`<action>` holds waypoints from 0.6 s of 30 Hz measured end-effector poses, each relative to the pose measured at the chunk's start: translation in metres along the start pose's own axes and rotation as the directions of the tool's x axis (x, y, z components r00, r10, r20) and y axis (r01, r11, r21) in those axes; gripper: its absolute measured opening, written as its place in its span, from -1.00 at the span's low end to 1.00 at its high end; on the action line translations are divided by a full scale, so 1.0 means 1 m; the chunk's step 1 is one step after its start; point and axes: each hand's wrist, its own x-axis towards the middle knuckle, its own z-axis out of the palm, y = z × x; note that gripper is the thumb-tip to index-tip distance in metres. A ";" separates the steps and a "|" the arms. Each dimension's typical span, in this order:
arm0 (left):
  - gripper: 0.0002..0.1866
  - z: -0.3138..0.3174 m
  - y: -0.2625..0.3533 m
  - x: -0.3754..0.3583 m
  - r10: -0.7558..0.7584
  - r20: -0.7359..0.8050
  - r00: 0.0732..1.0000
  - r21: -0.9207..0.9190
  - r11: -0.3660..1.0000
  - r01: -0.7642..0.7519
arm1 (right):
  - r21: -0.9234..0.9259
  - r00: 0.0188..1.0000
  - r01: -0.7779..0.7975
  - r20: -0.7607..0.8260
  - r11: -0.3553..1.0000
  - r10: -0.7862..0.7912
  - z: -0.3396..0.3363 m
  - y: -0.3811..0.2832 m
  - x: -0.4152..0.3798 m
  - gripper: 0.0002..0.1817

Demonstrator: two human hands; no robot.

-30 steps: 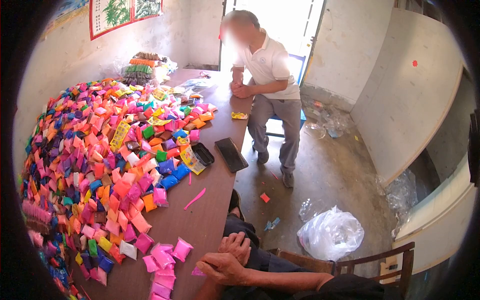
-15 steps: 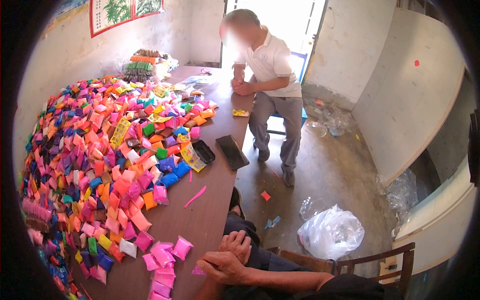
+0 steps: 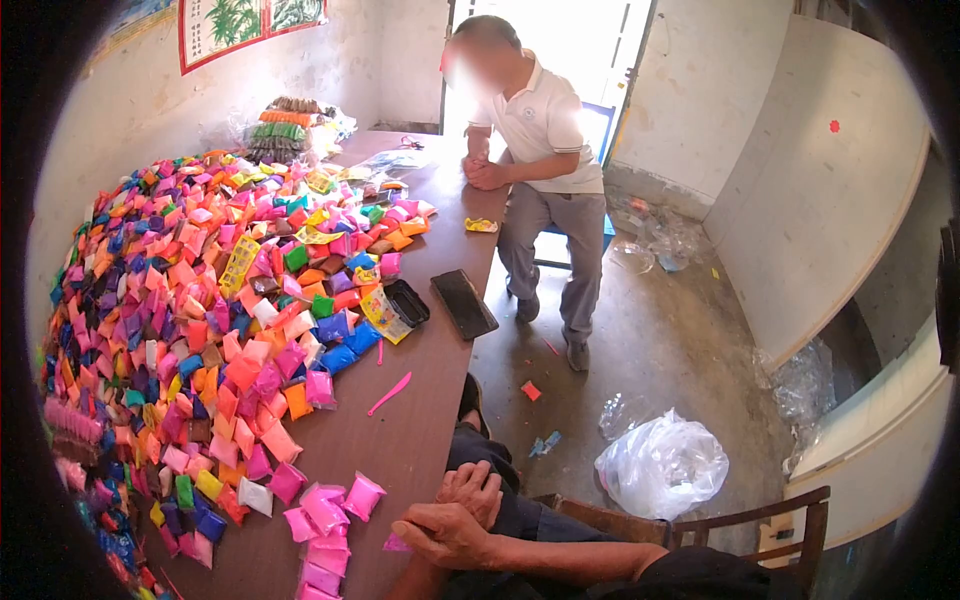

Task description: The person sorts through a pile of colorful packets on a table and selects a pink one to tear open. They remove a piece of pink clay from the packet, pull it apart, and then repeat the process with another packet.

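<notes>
My right hand (image 3: 445, 535) rests at the near edge of the table, its fingers curled in a loose bend; the inside of its grip is hidden. Just beyond it, my left hand (image 3: 472, 494) lies over my dark trousers with its fingers slightly bent and a little apart. The left forearm passes beneath the right hand. A bit of pink wrapper (image 3: 397, 541) shows on the tabletop beside my right hand. Left of that lies a cluster of pink clay-like packets (image 3: 325, 510), with one pink packet (image 3: 364, 496) set at its upper right.
A large heap of colourful packets (image 3: 230, 290) covers the table's left side. A pink plastic knife (image 3: 390, 393), black tray (image 3: 407, 302) and dark phone-like slab (image 3: 464, 305) lie on the table (image 3: 350, 435). Another person (image 3: 545, 130) sits opposite. A white plastic bag (image 3: 665, 465) stands on the floor.
Almost nothing differs. The person opposite has shifted the head slightly; my hands stay in the same place.
</notes>
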 end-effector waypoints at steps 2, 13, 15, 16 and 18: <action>-0.64 0.001 0.000 0.000 -0.003 -0.001 1.000 -0.003 1.000 0.003 | -0.053 0.998 -0.044 0.036 0.998 0.046 0.000 0.001 -0.002 -0.67; -0.71 0.037 0.002 -0.007 -0.065 -0.082 0.994 0.031 0.997 0.068 | -0.679 0.958 -0.284 -0.223 0.677 0.179 0.010 0.011 0.011 -0.69; -0.75 0.043 0.001 -0.006 -0.118 -0.015 0.993 0.017 0.993 0.118 | -0.857 0.882 -0.463 -0.420 0.226 0.213 0.031 0.035 0.008 -0.69; -0.77 0.062 0.000 -0.003 -0.168 -0.020 0.986 0.037 0.985 0.169 | -0.856 0.854 -0.504 -0.475 0.115 0.213 0.035 0.046 0.003 -0.68; -0.76 0.077 -0.001 -0.006 -0.135 -0.018 0.991 0.031 0.990 0.136 | -0.678 0.860 -0.509 -0.417 0.530 0.294 0.016 0.052 0.001 -0.69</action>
